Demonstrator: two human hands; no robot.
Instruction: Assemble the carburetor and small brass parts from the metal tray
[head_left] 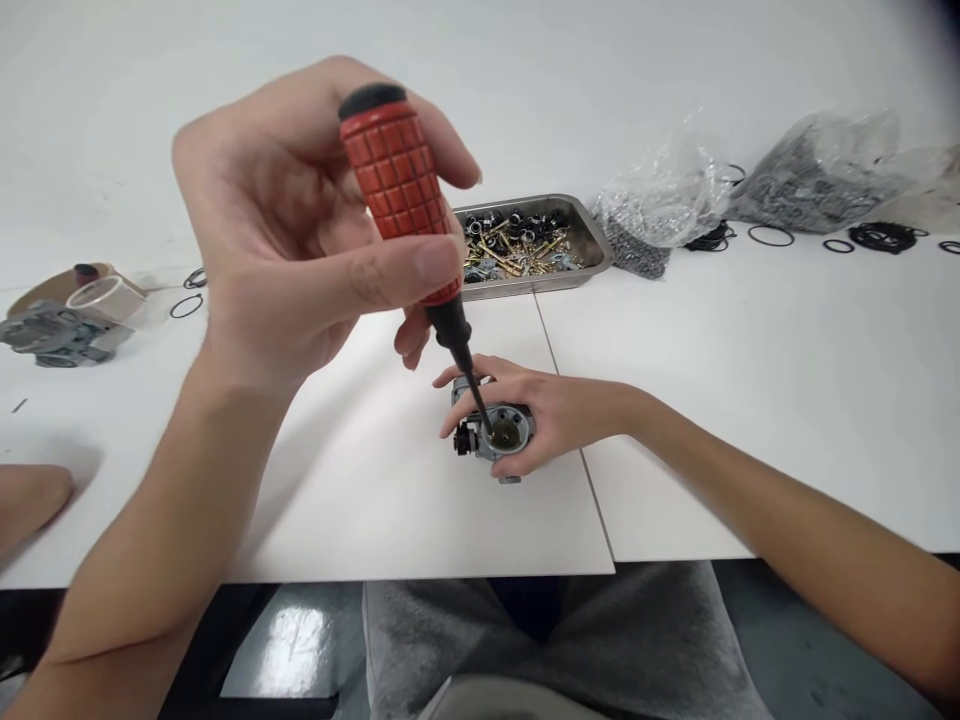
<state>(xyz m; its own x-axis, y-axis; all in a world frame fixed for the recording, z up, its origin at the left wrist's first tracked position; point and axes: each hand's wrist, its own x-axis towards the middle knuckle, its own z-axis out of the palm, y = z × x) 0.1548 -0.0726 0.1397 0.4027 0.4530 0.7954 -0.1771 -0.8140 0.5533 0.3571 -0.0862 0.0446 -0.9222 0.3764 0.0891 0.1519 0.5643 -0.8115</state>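
Note:
My left hand (300, 220) is closed around the red, grid-patterned handle of a screwdriver (397, 170), which has a black end cap. Its dark shaft slants down to the right, and the tip meets the round opening of a small grey metal carburetor (506, 432). Over that carburetor on the table lies my right hand (525, 405), its fingers wrapped around the body and pressing it against the white surface. A black fitting sticks out on the carburetor's left side. Part of the body is hidden under my right hand.
A metal tray (592, 245) of brass and black small parts stands behind. Plastic bags (810, 170) of dark parts and black rings (771, 236) lie at the back right. Far left are another grey metal body (56, 330), a clear cup (109, 300) and another person's arm (30, 500).

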